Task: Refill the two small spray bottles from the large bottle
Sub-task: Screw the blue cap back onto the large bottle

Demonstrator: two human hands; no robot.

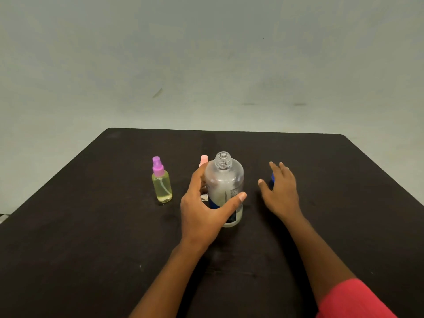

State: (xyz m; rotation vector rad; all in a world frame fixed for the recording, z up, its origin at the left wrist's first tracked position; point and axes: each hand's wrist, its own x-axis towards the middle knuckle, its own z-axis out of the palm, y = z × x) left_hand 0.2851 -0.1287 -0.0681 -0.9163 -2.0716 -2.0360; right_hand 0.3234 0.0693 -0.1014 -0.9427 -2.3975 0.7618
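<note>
Head view: left hand (204, 211) grips large bottle (223, 180), label (233, 194) unreadable.

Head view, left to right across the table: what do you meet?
Small clear spray bottle of yellowish liquid with purple cap → large clear plastic bottle with open neck, gripped by the left hand → right hand. Pink-capped bottle omitted: overlapped.

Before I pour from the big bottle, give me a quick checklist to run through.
1. Large bottle uncapped: ok, neck open.
2. Left hand grips the large bottle: ok.
3. Purple spray bottle top off: not ok, sprayer still on.
4. Pink spray bottle open: cannot tell, mostly hidden behind the left hand.
5. Right hand free: ok, fingers straight by the blue cap.
</note>
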